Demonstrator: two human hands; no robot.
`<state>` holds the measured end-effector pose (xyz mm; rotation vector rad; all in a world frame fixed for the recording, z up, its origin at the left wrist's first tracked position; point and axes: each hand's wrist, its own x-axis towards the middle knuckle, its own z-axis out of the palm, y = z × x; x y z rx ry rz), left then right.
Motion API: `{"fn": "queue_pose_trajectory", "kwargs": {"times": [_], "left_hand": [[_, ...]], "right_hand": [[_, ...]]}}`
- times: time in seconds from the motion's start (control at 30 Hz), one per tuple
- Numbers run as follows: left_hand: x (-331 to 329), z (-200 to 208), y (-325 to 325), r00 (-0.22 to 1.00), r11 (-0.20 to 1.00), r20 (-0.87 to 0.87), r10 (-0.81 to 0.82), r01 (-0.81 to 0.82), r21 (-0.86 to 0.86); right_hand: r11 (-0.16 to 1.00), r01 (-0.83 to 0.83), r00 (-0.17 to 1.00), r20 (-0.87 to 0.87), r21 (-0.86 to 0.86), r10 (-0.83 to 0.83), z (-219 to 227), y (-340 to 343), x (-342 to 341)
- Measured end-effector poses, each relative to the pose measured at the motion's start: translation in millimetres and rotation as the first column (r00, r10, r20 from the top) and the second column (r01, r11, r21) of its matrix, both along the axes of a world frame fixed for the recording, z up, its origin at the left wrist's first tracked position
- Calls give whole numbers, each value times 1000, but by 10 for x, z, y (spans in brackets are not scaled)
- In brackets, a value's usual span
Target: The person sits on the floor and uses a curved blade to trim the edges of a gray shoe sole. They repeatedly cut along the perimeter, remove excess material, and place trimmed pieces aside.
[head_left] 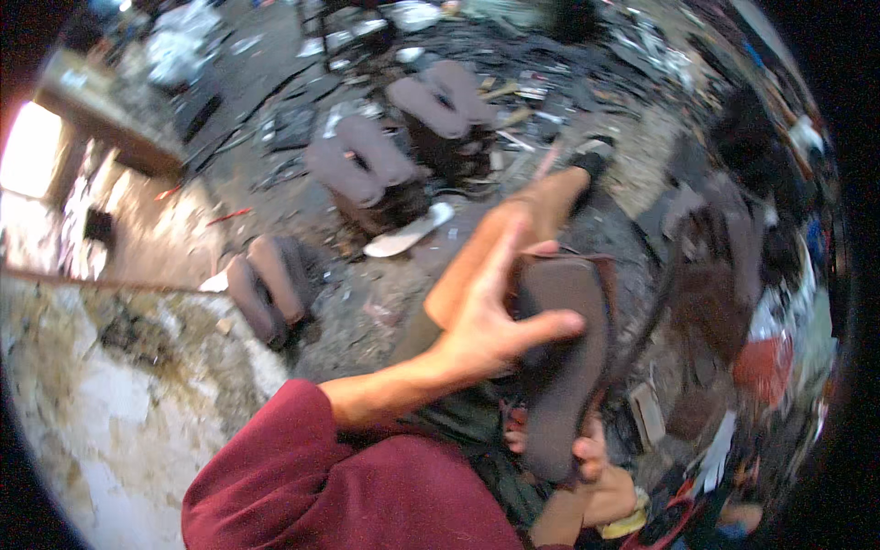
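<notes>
A dark grey-brown footwear sole (570,293) stands on end in front of me, its flat face toward me. Reddish-brown material shows along its upper right edge. My right hand (594,451) grips the sole's lower end, fingers wrapped round the edge. My left hand (486,316) is at the upper left side, fingers stretched upward and apart. Its thumb reaches over the sole's face; whether it presses there is unclear. One fingertip shows by the top edge.
Stacks of similar soles stand on the littered floor: one ahead (362,160), another beyond it (445,101), and a pair at left (266,280). A white sole-shaped piece (410,231) lies nearby. My bare leg (504,234) stretches forward. A stained wall (119,394) borders the left.
</notes>
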<state>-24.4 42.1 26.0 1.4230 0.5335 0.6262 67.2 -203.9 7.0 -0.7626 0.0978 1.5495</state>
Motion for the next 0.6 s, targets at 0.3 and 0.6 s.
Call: {"fn": "queue_pose_trajectory", "kwargs": {"times": [0.3, 0.6], "left_hand": [[-110, 158, 414, 910, 626, -71, -408, 223, -747], [-190, -84, 346, 921, 566, -118, -371, 124, -815]], "right_hand": [[810, 545, 466, 881, -216, -79, -192, -267, -387], [934, 317, 23, 986, -164, 166, -409, -904, -937]]}}
